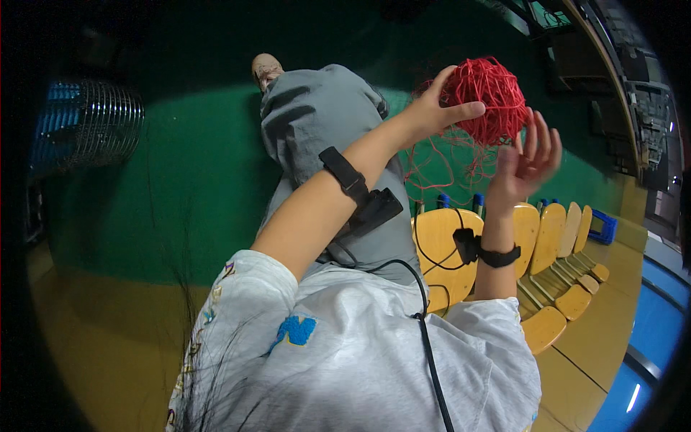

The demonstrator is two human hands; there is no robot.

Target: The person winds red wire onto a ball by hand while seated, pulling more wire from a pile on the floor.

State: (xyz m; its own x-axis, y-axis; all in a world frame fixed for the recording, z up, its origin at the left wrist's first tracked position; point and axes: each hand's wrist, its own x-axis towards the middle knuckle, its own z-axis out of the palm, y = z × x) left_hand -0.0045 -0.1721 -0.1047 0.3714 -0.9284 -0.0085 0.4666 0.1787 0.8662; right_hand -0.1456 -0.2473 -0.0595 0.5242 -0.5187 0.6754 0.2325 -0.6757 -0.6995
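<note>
Left hand [430,109] is cupping the tangled red string ball [486,97]; right hand [527,160], fingers spread, is touching loose strands [443,162]. Dangling loops risk snagging fingers, knotting.

looks like indoor sports hall: green court floor [180,187], row of yellow plastic seats [554,245], blue boundary strip [655,331], big metal fan [90,129] off to side.

yarn ball [484,97] between both hands (chairs [554,245] beneath)
</note>
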